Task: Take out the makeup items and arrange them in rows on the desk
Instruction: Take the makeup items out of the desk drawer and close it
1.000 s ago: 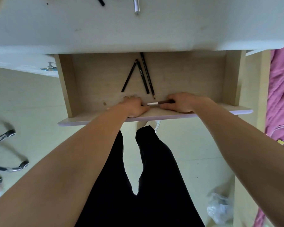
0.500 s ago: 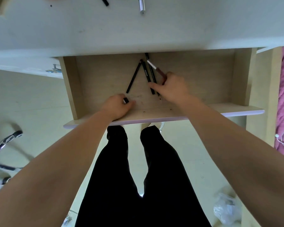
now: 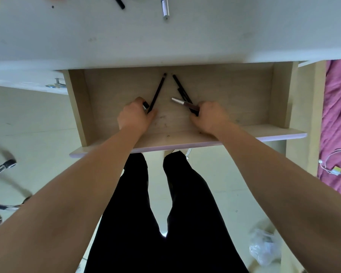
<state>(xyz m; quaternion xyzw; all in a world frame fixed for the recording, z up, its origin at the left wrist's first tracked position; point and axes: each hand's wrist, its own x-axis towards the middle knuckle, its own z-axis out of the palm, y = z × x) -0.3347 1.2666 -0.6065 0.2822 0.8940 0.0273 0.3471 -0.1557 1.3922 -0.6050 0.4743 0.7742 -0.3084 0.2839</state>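
The open wooden drawer (image 3: pixel 220 91) juts out below the white desk (image 3: pixel 205 36). My left hand (image 3: pixel 136 117) grips the near end of a black pencil (image 3: pixel 157 91) that slants up toward the drawer's back, and a small black item (image 3: pixel 145 105) pokes out of the same fist. My right hand (image 3: pixel 211 117) holds a maroon pencil with a silver cap (image 3: pixel 182 102) and also grips the near end of black pencils (image 3: pixel 180 88) slanting the other way. How many black pencils lie there is hard to tell.
On the desk top lie a silver pen (image 3: pixel 165 7) and a black stick (image 3: pixel 119 2). A chair base (image 3: pixel 2 170) stands at the left, a pink bedspread (image 3: pixel 337 115) with a white cable (image 3: pixel 335 160) at the right, a plastic bag (image 3: pixel 264 247) on the floor.
My left hand has moved forward and taken the left black pencil's end. My right hand has pulled back and right, swinging the black pencils outward, so the pencils now form a wide V.
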